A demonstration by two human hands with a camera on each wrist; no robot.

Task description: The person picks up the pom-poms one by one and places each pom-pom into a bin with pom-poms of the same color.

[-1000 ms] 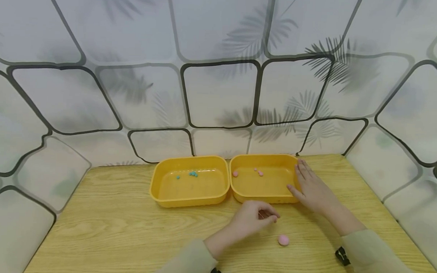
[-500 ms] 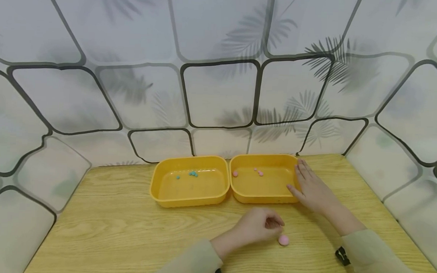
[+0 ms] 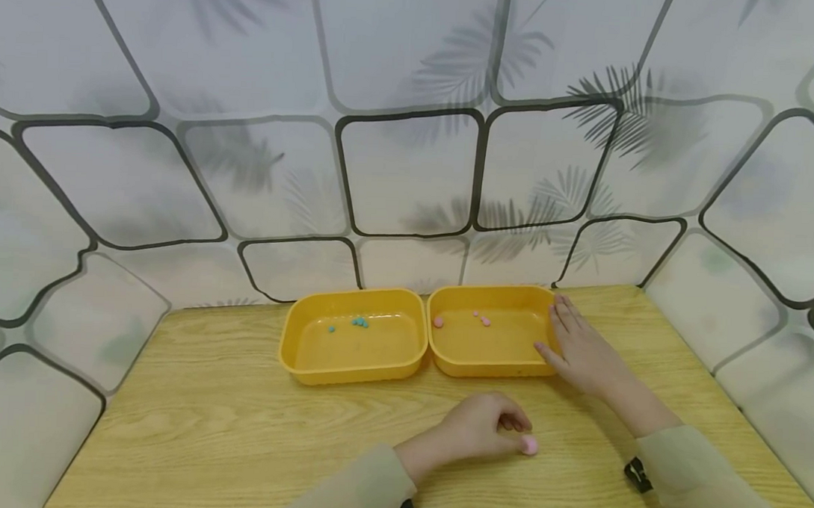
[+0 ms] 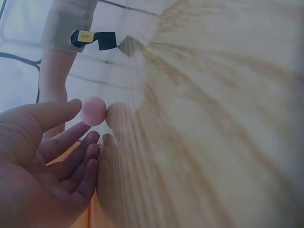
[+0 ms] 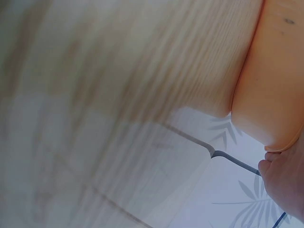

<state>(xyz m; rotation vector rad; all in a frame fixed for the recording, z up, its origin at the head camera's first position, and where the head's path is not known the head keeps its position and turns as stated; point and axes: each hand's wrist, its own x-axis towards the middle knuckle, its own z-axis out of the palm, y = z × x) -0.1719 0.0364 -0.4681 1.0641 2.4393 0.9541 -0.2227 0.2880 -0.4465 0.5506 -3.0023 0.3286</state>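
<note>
The left hand (image 3: 482, 428) has slid right across the worktop (image 3: 226, 427) and now touches the pink ball (image 3: 530, 444) with loosely curled fingertips, not yet gripping it. The ball lies before the right yellow tray (image 3: 491, 361), whose edge the flat, open right hand (image 3: 579, 350) rests against.

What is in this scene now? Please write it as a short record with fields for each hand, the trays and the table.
left hand: on the table, fingertips at the pink ball; real grip cannot be told
right hand: fingers straight, resting on the right edge of the right tray
left tray: yellow, a few small teal pieces inside
right tray: yellow, a few small pink pieces inside, beside the left tray
table: light wood
</note>
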